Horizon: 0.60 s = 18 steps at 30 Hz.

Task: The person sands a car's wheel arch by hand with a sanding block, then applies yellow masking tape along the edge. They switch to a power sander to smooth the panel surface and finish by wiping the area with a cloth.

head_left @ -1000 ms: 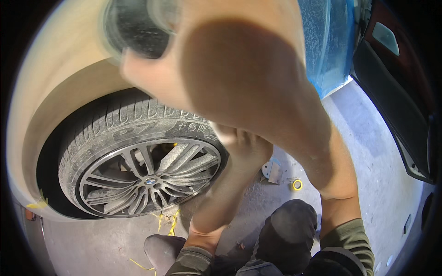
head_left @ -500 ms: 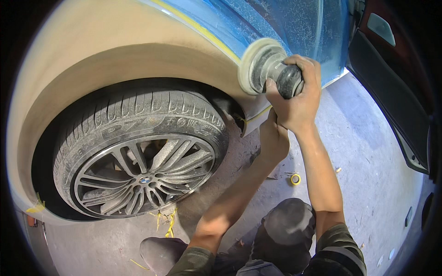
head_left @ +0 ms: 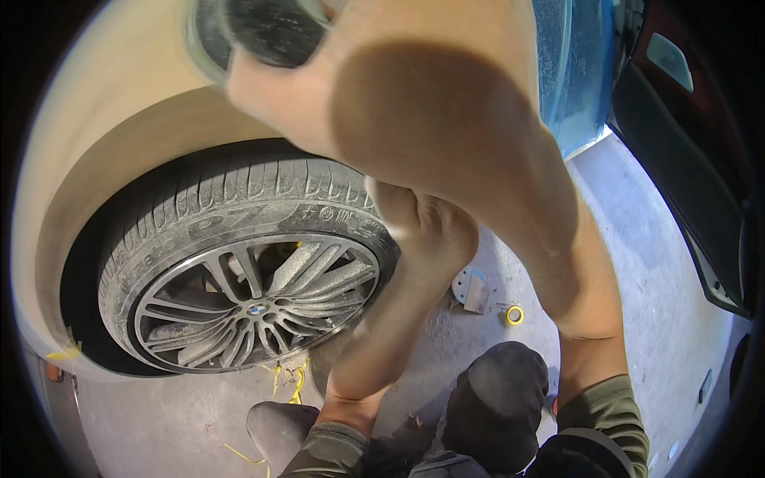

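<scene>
At the top of the view my right hand (head_left: 374, 103) is wrapped round the dark body of a power sander (head_left: 271, 32). Motion blurs the sander, and its pad is against or very close to the beige fender (head_left: 151, 56) above the wheel arch. My left hand (head_left: 434, 227) is lower, beside the tyre (head_left: 231, 187) and beneath the right forearm. Its fingers are curled in, and what they hold, if anything, is hidden. Grey dust coats the tyre and the spoked wheel (head_left: 255, 307).
Blue masking film (head_left: 566, 80) covers the panel behind my right arm. An open car door (head_left: 677, 175) stands at the right. On the floor lie a round disc with holes (head_left: 462, 283), a yellow tape roll (head_left: 514, 315) and yellow tape scraps (head_left: 298, 385). My knees are at the bottom.
My right hand has carried the sander up and left, from the fender's edge by the blue film to above the wheel arch. My left hand has shifted left and slightly down.
</scene>
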Each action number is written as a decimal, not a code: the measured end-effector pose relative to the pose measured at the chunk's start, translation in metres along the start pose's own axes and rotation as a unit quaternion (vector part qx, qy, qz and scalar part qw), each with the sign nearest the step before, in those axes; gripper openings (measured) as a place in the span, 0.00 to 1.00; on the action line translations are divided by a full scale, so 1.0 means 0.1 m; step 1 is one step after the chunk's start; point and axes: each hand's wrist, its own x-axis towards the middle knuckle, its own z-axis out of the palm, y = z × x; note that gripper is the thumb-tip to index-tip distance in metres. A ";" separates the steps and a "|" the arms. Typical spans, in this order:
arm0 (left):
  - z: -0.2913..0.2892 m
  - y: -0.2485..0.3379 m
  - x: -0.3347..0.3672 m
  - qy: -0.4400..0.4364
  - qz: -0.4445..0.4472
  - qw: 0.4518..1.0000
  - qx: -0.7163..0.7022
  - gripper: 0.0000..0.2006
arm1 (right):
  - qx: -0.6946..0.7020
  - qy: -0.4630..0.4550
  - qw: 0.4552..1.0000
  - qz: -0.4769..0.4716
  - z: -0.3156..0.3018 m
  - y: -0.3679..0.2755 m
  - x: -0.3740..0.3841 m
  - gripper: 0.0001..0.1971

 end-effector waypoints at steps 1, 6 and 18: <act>0.00 -0.01 0.02 0.000 0.008 1.000 -0.004 0.18 | -0.002 -0.001 1.000 -0.003 -0.01 0.02 0.02 0.23; 0.16 -0.23 -0.22 -0.020 -0.053 0.998 -0.038 0.19 | -0.040 0.009 0.999 0.002 -0.09 0.23 -0.28 0.23; 0.45 -0.34 -1.22 -0.121 -0.328 0.936 -0.033 0.18 | -0.075 -0.016 0.984 0.163 -0.45 0.64 -1.38 0.27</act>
